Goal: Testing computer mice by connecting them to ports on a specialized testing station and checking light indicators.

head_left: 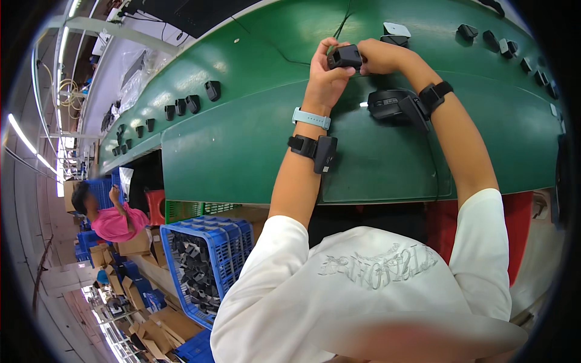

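My left hand (327,71) is closed around a small black boxy plastic piece, like a power adapter (346,57), held above the green bench. Thumb and fingers grip its left side and lower edge. Pressed close to its right side is my right hand (380,55), its fingers curled shut; whatever sits between them is hidden. A thin dark cable (344,23) runs over the bench just beyond my hands. Below my right hand, near the wrist, lies a larger black rounded device (387,104). Straps hold black units on both forearms.
Similar black pieces (192,103) stand in a row along the bench's left, and several more (490,40) at the far right. A white-topped block (396,30) sits beyond my right hand. A blue crate (233,242) full of black parts stands lower left. A co-worker in pink (118,222) is further left.
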The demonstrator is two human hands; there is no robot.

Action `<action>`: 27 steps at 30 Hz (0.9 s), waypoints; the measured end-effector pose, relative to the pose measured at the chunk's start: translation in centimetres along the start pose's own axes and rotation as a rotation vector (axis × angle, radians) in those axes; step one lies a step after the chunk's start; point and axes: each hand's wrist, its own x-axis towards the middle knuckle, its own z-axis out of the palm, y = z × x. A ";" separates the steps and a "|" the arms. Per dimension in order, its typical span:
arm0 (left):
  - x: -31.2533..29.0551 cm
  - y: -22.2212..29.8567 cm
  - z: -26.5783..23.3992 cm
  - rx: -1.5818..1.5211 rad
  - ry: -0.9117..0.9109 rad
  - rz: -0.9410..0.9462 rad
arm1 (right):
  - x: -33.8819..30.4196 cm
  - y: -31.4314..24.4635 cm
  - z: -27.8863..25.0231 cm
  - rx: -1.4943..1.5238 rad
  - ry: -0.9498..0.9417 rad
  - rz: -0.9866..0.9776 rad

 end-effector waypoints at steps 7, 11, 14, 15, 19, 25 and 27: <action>0.5 -0.4 0.7 0.337 -0.009 -0.054 | -1.0 5.2 0.9 -0.112 0.196 -0.134; 0.3 -1.3 1.7 0.515 0.055 0.058 | -1.6 6.5 3.1 0.113 0.452 -0.242; 0.5 -2.2 2.5 0.782 0.142 0.301 | -1.4 6.5 3.9 -0.034 0.420 -0.316; 0.4 -2.2 2.4 1.022 0.223 0.501 | -1.3 5.4 3.4 0.023 0.347 -0.203; 0.5 -2.6 3.0 1.145 0.152 0.685 | -1.2 4.7 3.4 -0.039 0.415 -0.222; 0.0 -2.2 2.5 1.141 0.171 0.610 | 0.1 5.2 2.6 0.000 0.320 -0.203; 0.1 -3.0 2.9 1.074 0.178 0.512 | -0.5 5.9 2.5 -0.092 0.375 -0.104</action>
